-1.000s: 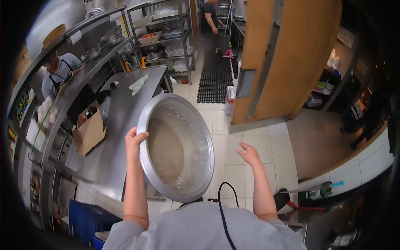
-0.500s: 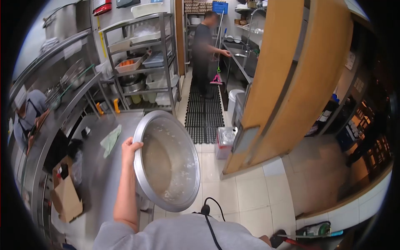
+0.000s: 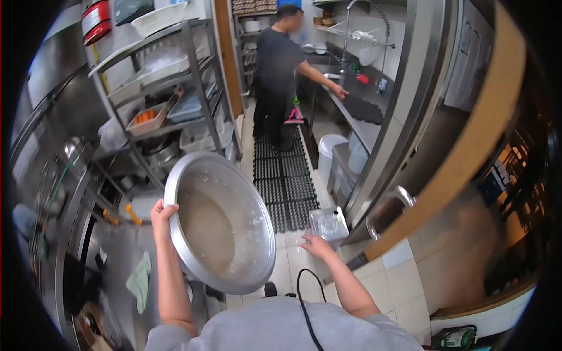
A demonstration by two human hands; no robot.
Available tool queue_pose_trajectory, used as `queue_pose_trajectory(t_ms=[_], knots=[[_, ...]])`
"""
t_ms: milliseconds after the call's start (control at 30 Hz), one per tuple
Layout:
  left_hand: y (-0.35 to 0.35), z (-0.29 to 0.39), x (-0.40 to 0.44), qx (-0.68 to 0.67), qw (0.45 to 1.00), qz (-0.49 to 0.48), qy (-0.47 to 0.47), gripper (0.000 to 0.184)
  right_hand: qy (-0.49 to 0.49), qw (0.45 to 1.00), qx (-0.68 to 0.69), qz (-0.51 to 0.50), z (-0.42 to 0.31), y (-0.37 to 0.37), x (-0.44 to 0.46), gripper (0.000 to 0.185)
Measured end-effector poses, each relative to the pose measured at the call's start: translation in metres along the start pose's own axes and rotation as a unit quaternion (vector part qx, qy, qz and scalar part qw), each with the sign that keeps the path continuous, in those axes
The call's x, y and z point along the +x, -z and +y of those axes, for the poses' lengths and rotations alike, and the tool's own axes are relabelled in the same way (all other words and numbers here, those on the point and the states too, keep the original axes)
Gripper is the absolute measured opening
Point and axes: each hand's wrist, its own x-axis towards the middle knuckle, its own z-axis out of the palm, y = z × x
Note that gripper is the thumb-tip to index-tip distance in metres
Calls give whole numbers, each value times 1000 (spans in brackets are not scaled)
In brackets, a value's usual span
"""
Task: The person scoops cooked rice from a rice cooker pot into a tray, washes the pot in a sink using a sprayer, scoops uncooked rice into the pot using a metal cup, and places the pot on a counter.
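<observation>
Down at the lower left of the frame, a brown cardboard box (image 3: 86, 329), partly dark and blurry. Just right of that, a limp green cloth (image 3: 139, 282) on a shiny metal counter (image 3: 120, 251). Higher up, near the upper left edge, a bright red tub (image 3: 96, 22). A bit to the right, a tall metal rack (image 3: 201, 76) full of kitchen stuff, with orange things (image 3: 151, 116) in a white tray (image 3: 146, 127).

Left of the middle, the left hand (image 3: 162, 215), fingers gripping the rim of a big metal pot (image 3: 249, 216), thumb on top. Pot in the middle of the frame, up in the air, tipped on a slant, with a dull brown-grey bottom and white bits stuck inside. Cannot tell how wet.

At the top middle, a person (image 3: 275, 70) in dark clothes, one arm stretched toward a steel sink top (image 3: 369, 133). Below, a black floor mat (image 3: 284, 181) full of holes, and a pink mop head (image 3: 294, 115).

Just right of the pot, and apart from it, the right hand (image 3: 318, 245), fingers loose and a little bent, holding nothing. Close behind in the frame, a clear-topped box (image 3: 329, 222) on the floor. Farther right, a wooden door (image 3: 468, 140), slanting across.
</observation>
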Motion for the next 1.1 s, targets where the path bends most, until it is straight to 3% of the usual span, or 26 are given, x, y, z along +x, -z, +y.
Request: queue_pose_trajectory(t_ms=[100,200,267,333,433,567,600,733,900,1100], knots=[[-39,-16,86,-28,998,-47,3,7,-36,998,39,35,-21,37,48,46],[-92,-30,164,-41,994,-100,14,7,-108,989,61,77,3,73,74,45],[-129,-37,213,-38,991,-125,11,6,-125,976,90,155,57,69,83,45],[-169,-43,262,-44,987,-153,7,6,-213,951,108,195,66,88,78,45],[-236,-44,319,-50,982,-184,-3,7,-272,911,157,268,94,105,97,45],[-304,-46,395,-68,976,-208,6,7,-271,894,200,296,90,158,153,37],[-320,-44,414,-84,973,-217,6,8,-263,897,184,305,119,160,179,37],[-370,-45,491,-121,966,-229,20,12,-227,909,158,311,88,243,278,38],[-432,-54,570,-155,966,-205,40,12,-54,932,95,346,50,331,400,37],[-514,-80,708,-183,944,-265,66,6,-89,904,80,410,61,406,504,33]])
